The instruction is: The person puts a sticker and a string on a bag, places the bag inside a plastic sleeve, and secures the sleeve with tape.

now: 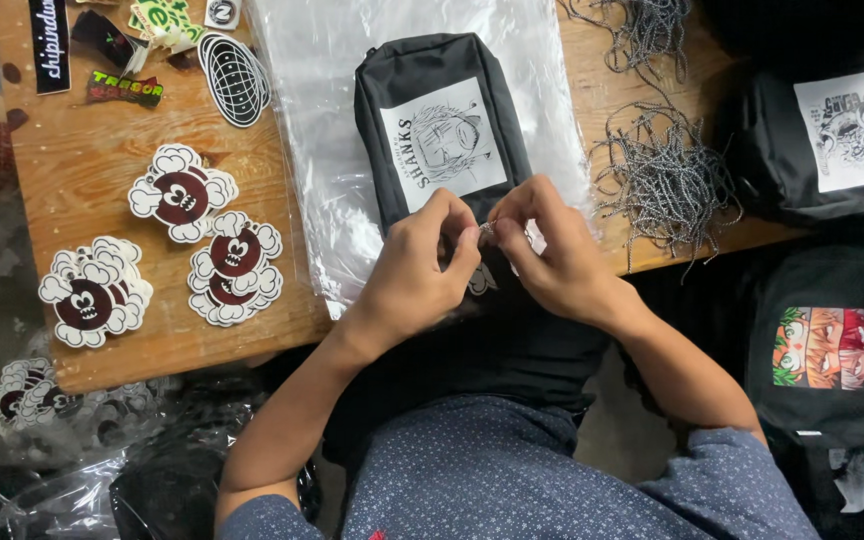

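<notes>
A small silvery cord piece (488, 229) is pinched between the closed fingertips of the left hand (420, 268) and the right hand (550, 255), both equally near, just over the near end of the black fabric pouch (439, 120), whose long axis runs far to near.

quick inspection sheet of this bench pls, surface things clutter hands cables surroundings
surface: wooden table, clear plastic sheet over the middle
things: black pouch with white picture patch lies on the sheet; a small cord piece pinched at its near end
clutter: sticker stacks, heap of grey cords
hands: left hand and right hand both pinch the cord piece
cables: nothing seen
surroundings: more black bags at right, plastic bags lower left
</notes>
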